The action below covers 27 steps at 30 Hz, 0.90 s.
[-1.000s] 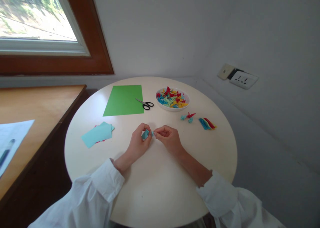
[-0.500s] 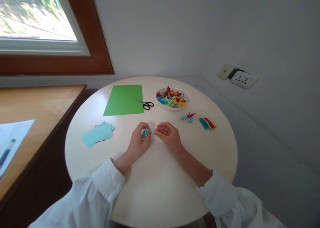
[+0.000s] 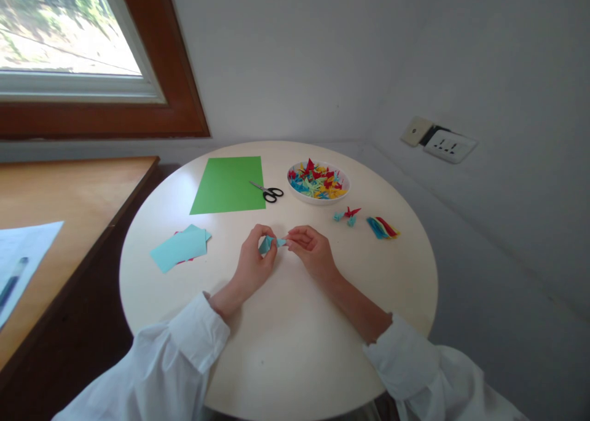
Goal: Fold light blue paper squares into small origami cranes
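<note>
Between thumb and forefinger, my left hand [image 3: 255,254] pinches a small light blue folded paper [image 3: 265,245], held just above the table. Its pointed end sticks out to the right, where the thumb and fingertips of my right hand [image 3: 316,253] close on the tip. Part of the paper is hidden behind the left fingers. Beyond my right hand lie a small red paper crane [image 3: 352,212] and two little light blue folded pieces [image 3: 351,222].
On the round white table [image 3: 295,347] are a green sheet [image 3: 225,184], black-handled scissors [image 3: 271,193], a white dish [image 3: 318,201] of colourful paper cranes, light blue paper sheets [image 3: 182,247] and a fan of coloured papers [image 3: 382,228]. A wooden desk [image 3: 69,187] stands left.
The paper's pointed end shows slightly more between my hands. Both hands stay almost in place, the left shifting very slightly left.
</note>
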{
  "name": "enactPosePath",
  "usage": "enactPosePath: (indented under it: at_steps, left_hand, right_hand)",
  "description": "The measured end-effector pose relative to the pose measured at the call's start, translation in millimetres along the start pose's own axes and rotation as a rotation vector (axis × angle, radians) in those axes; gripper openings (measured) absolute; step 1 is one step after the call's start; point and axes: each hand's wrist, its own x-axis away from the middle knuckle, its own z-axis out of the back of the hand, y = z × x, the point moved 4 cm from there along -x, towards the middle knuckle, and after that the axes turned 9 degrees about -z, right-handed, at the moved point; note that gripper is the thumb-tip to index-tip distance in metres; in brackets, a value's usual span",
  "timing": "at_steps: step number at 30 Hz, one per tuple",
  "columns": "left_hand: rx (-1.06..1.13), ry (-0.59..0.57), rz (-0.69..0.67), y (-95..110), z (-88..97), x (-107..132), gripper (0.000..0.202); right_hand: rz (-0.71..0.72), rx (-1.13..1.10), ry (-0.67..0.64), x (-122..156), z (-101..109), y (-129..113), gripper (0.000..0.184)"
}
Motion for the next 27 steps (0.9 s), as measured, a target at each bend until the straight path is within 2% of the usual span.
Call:
enactPosePath:
  at_steps: [17,22,27]
  left_hand:
    - [-0.011,-0.004,-0.005,-0.2,-0.4,-0.9,0.002]
    - [0.000,0.001,-0.003,0.7,-0.5,-1.2,0.003]
    - [0.012,-0.015,-0.003,1.6,-1.2,-1.3,0.003]
  right_hand:
    - [0.058,0.071,0.052,-0.4,1.3,-1.3,0.019]
    - [0.064,0.125,0.009,2.3,-1.8,-1.4,0.025]
    - [0.079,0.151,0.021,3.4,-1.1,-1.3,0.020]
